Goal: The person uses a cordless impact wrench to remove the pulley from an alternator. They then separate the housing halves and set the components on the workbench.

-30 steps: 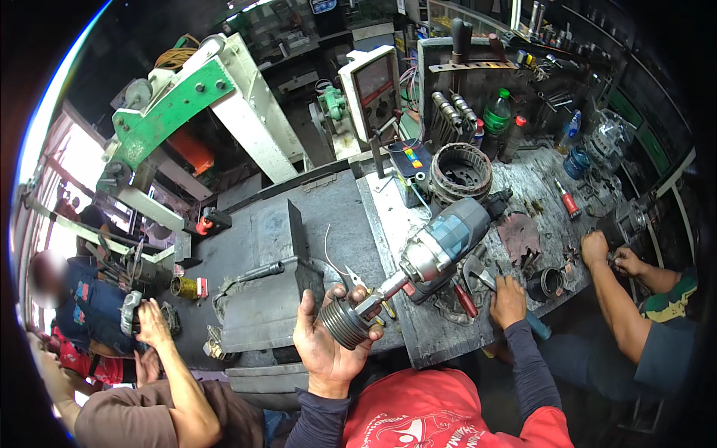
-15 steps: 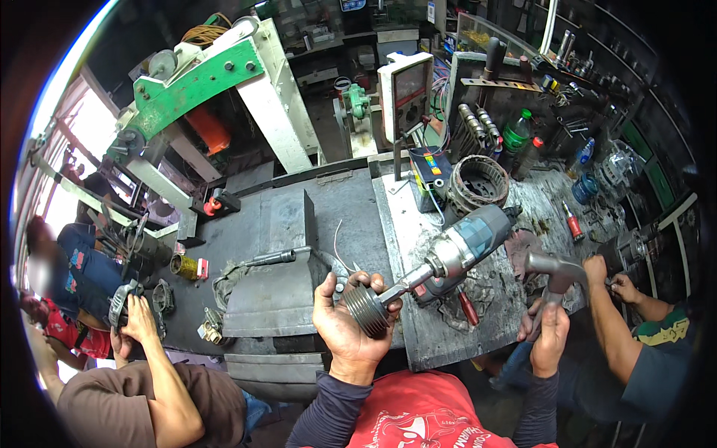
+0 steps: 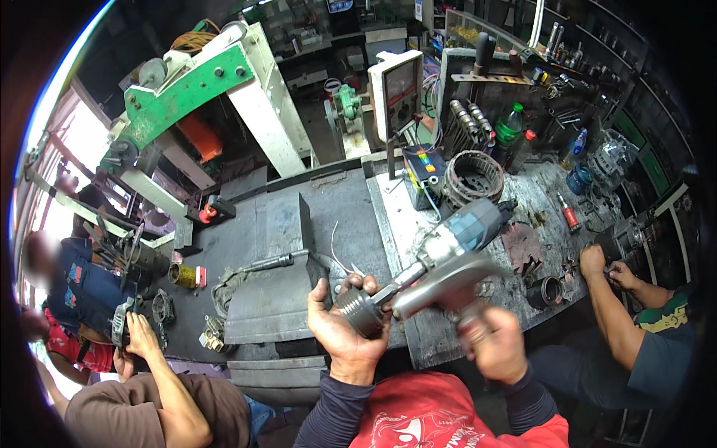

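Observation:
A grooved metal pulley (image 3: pixel 360 313) rests in the palm of my left hand (image 3: pixel 340 343), its fingers curled round the far side. From the pulley a steel shaft runs up to a grey-blue power wrench (image 3: pixel 470 228) with a silver nose, tilted over the bench. My right hand (image 3: pixel 499 347), blurred by motion, grips the handle of a hammer (image 3: pixel 452 284). The hammer head covers part of the wrench, and its striking end appears beside the pulley and shaft; contact cannot be made out.
On the bench (image 3: pixel 418 340) are a wound stator ring (image 3: pixel 474 179), a battery (image 3: pixel 423 175), a red-handled tool (image 3: pixel 569 213) and a dark ring (image 3: pixel 545 291). A co-worker's hands (image 3: pixel 592 261) are at the right; another's hands (image 3: pixel 140 334) hold a round part at the left. A green-and-white press (image 3: pixel 190 86) stands behind.
My right hand has swung the hammer leftward from the bench's right side to the pulley and shaft. My left hand stays on the pulley. The whole view has shifted slightly.

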Available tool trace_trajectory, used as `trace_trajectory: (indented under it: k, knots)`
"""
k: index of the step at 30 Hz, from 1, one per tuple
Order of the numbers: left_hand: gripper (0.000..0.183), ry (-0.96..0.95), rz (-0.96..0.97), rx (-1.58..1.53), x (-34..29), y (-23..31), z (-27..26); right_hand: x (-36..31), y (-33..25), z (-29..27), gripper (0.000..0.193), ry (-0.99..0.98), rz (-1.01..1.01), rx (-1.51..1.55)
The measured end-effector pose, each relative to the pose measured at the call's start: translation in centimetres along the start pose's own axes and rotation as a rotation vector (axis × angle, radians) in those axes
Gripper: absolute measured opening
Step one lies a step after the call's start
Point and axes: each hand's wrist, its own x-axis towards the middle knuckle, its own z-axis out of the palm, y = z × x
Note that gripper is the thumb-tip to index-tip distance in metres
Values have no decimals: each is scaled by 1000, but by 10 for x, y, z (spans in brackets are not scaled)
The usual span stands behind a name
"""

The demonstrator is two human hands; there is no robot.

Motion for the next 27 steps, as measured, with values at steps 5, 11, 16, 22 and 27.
trace_trajectory:
  k: [5,11,16,22,27]
  knots:
    - [45,-28,-95,39,-2,-9,4,4,-3,-1,38,-22,-161,-394]
    - [48,-147,-63,28,1,-9,1,6,-12,-21,35,232,186,286]
    - [47,-119,11,21,5,-11,-3,10,-12,-26,35,-54,104,-259]
    - [52,-214,-91,-30,9,-13,-2,10,-9,-26,29,-193,62,-317]
    - [48,-146,-63,-116,2,-17,-4,10,-12,-37,38,-13,208,-3]
